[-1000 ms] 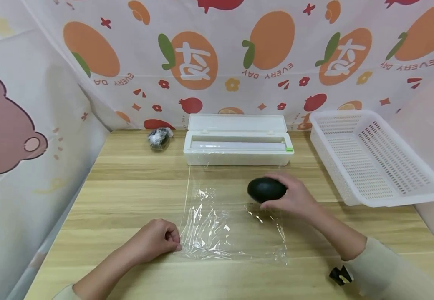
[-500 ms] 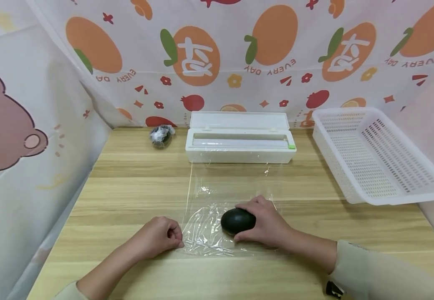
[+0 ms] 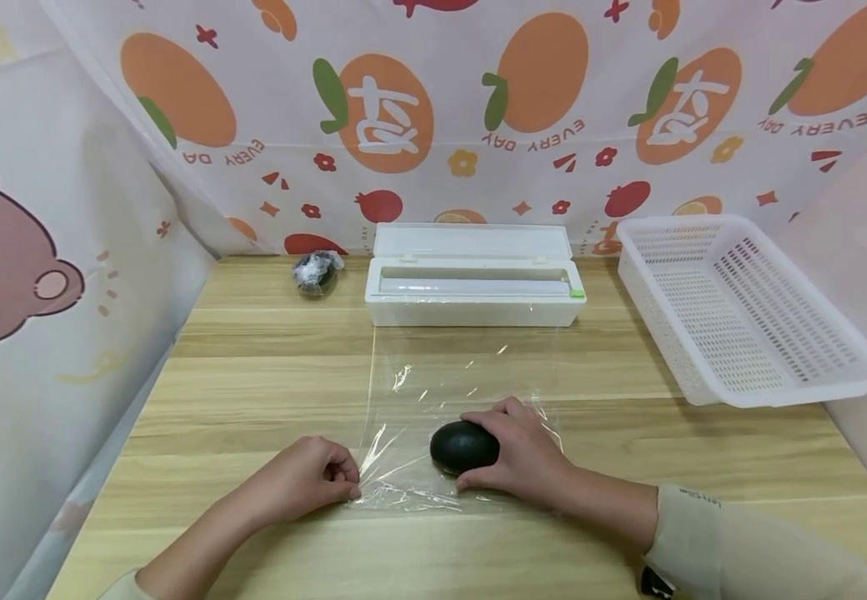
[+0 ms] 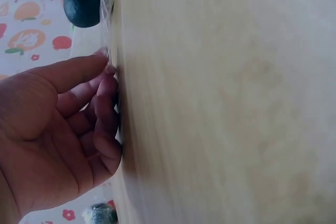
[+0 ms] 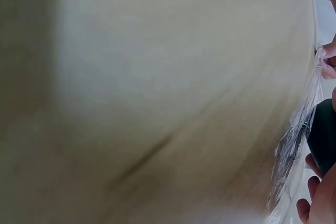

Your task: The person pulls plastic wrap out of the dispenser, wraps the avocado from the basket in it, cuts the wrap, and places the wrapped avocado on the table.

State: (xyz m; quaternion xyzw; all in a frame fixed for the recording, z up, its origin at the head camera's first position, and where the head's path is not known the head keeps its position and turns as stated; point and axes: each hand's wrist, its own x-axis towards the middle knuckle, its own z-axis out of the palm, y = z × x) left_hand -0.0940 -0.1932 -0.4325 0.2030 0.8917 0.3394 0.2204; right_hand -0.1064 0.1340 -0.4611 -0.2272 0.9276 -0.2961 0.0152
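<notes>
right fingers (image 3: 489,417) curled over dark ball (image 3: 463,447).

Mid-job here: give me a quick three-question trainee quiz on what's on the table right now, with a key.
1. True or false: the right hand holds the dark oval object on the plastic wrap.
2. What does the left hand pinch? A) the basket's rim B) the wrap's near left corner C) the dispenser lid
3. Fill in: the white basket holds ____.

Key:
1. True.
2. B.
3. Nothing visible; it stands right of the open wrap dispenser, whose film runs toward the hands. A small wrapped dark thing sits to the dispenser's left.
</notes>
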